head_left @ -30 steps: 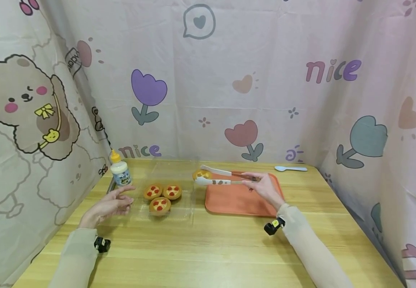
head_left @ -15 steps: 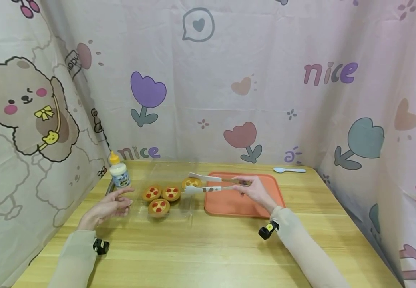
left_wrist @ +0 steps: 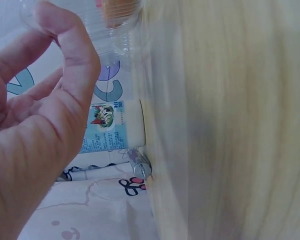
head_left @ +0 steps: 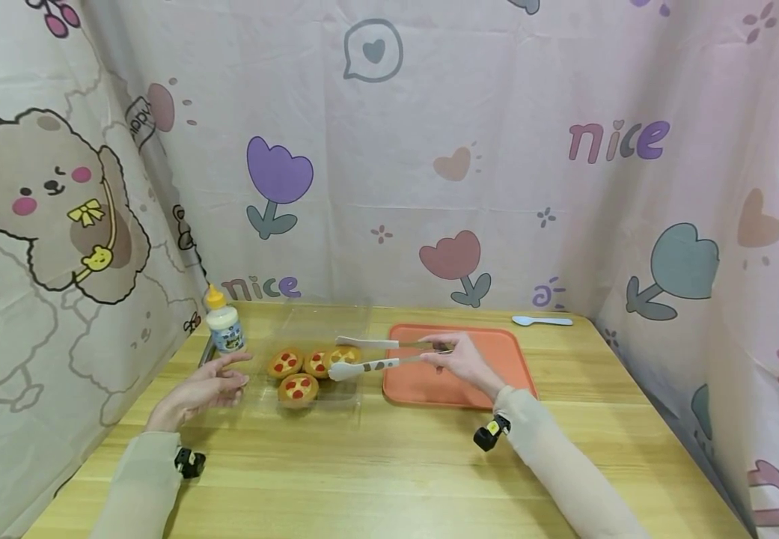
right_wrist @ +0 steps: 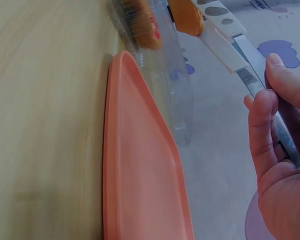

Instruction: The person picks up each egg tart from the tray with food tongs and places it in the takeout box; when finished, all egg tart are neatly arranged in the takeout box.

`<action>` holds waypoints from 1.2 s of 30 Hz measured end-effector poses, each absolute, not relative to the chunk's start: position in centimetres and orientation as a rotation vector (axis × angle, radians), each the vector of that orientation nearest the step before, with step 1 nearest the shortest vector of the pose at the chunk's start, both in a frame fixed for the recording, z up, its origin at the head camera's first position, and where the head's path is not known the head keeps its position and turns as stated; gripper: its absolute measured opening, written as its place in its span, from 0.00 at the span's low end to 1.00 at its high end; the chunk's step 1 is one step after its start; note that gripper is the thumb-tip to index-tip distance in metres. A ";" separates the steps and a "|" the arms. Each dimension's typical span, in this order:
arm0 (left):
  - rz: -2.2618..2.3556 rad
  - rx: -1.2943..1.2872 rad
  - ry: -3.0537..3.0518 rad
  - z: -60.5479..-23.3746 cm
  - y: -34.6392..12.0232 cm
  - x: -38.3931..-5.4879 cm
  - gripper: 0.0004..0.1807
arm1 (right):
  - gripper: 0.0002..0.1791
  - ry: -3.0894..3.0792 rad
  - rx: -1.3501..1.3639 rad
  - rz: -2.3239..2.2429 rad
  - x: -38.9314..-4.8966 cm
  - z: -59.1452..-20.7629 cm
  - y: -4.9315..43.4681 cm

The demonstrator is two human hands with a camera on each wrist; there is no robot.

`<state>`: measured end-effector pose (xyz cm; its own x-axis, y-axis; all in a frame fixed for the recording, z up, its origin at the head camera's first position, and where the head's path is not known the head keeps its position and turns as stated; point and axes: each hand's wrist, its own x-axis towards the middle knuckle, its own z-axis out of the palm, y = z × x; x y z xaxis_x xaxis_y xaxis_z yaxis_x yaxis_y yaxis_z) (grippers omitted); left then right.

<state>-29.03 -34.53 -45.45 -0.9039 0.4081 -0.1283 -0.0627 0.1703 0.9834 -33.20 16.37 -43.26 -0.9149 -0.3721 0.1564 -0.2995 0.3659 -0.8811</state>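
My right hand (head_left: 463,361) grips a pair of tongs (head_left: 382,365) with white spotted tips and metal arms. Between the tips is a yellow-topped tart (head_left: 344,355), above the right part of a clear plastic box (head_left: 342,400). In the box lie several small round pizza tarts (head_left: 298,390) with red topping; the raised tart partly covers one of them. The right wrist view shows the held tart (right_wrist: 187,17) from the side. My left hand (head_left: 202,391) hovers by the box's left side, fingers loosely bent and holding nothing visible; contact with the plastic cannot be told.
An orange tray (head_left: 456,389) lies right of the box. A white bottle (head_left: 225,326) with a yellow nozzle stands behind my left hand, beside a small metal object (left_wrist: 140,164). At the table's back right lies a pale blue spoon (head_left: 542,320). Patterned curtains surround the table.
My right hand has moved left and slightly down with the tongs, carrying the yellow-topped tart from the tray's left edge to over the box. My left hand stays nearly where it was.
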 end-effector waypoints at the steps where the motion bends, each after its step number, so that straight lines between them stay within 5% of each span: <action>1: 1.784 0.328 2.093 -45.5 -34.5 -29.0 0.35 | 0.26 2.530 -0.619 -1.616 -33.2 -43.3 16.2; 36: 1.769 0.298 2.132 -45.3 -34.4 -28.8 0.36 | 0.21 2.432 -0.842 -1.422 -34.7 -41.2 14.4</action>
